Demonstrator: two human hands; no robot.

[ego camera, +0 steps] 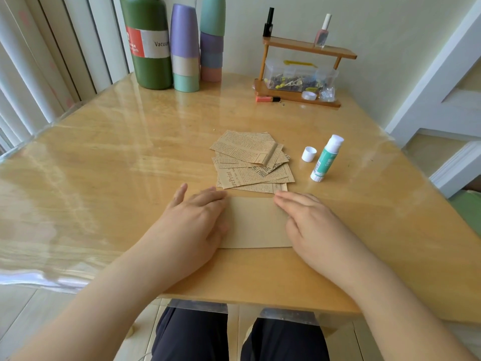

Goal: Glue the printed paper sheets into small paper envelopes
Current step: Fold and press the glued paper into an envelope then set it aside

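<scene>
Head view: uncapped glue stick (326, 158) beside printed sheets (253, 162).

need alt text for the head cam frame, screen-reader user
Both hands, left hand and right hand, press flat on a plain brown paper sheet on a wooden table. Behind it lie a pile of printed sheets, an uncapped glue stick and its cap.

Both hands, left (200, 212) and right (309, 217), press flat on a brown sheet (256, 222) on the desk (130, 152); printed sheets (251, 160) lie just beyond, glue stick (326, 158) uncapped.

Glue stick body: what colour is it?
Teal-green with a white label and white ends, on the glue stick; head view shows it.
</scene>
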